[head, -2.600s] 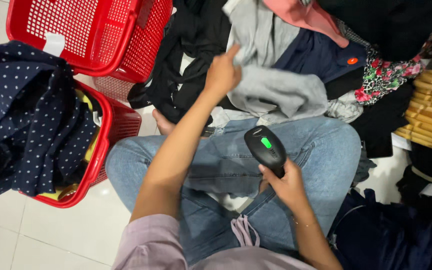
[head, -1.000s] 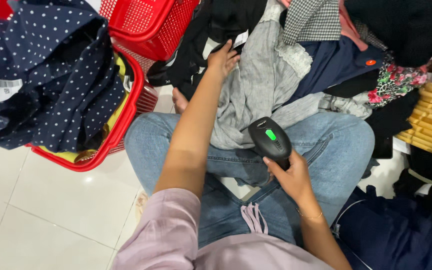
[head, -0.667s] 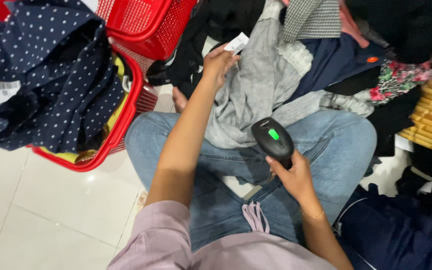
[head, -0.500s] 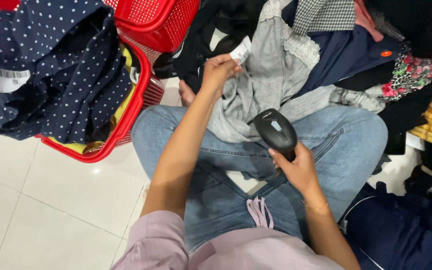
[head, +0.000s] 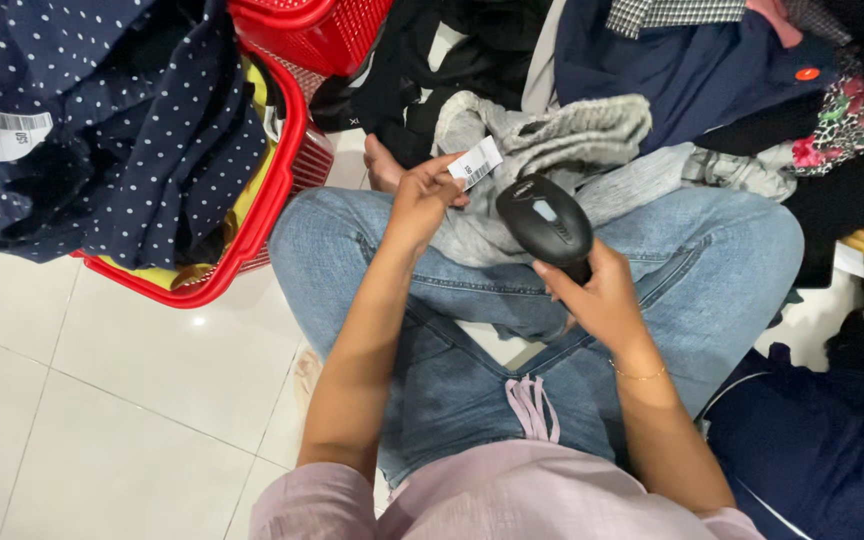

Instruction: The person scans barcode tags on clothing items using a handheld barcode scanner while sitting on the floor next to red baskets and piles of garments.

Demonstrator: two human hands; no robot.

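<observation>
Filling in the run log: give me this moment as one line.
left hand: pinches white tag of grey garment | right hand: holds black scanner, head beside tag | red basket: dotted navy cloth

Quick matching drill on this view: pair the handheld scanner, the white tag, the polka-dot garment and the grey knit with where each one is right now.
Things:
1. black handheld scanner
2. white tag
3. navy polka-dot garment
4. grey knit garment

Places:
A. heaped in the red basket
B. pinched in the left hand
C. draped over the jeans-clad lap
D. held in the right hand

Pairs: 1-D, 2-B, 3-A, 4-C
</observation>
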